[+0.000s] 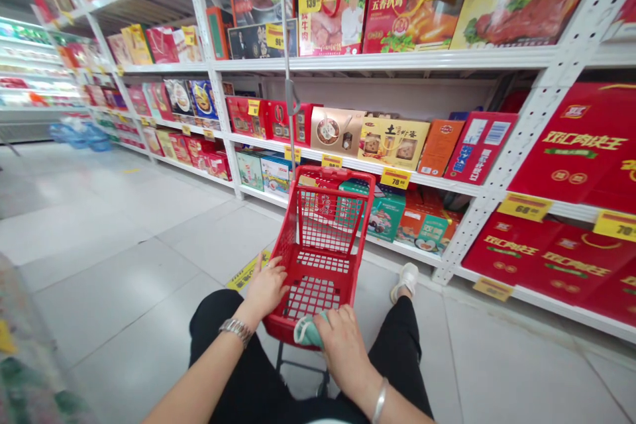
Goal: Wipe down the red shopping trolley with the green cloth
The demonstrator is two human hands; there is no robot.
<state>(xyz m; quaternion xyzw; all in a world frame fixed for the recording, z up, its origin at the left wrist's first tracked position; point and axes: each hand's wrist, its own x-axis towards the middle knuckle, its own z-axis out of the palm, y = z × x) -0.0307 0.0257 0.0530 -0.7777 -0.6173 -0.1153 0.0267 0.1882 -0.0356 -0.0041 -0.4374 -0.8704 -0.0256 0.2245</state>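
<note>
A red plastic shopping cart point(318, 301) stands between my knees, its lattice basket bare inside. My left hand point(264, 285), with a watch at the wrist, rests on the basket's left rim, fingers curled over the edge. At the near rim my right hand point(340, 338) is closed on a green cloth point(311, 330) with a pale edge, pressing it against the red plastic. Part of the cloth is hidden under the fingers.
White shelving point(397, 61) with boxed foods and yellow price tags runs along the far side. A thin upright pole point(287, 46) rises behind the cart. My shoe point(405, 280) is near the shelf foot. Blue-wrapped goods point(82, 136) sit on the floor far left.
</note>
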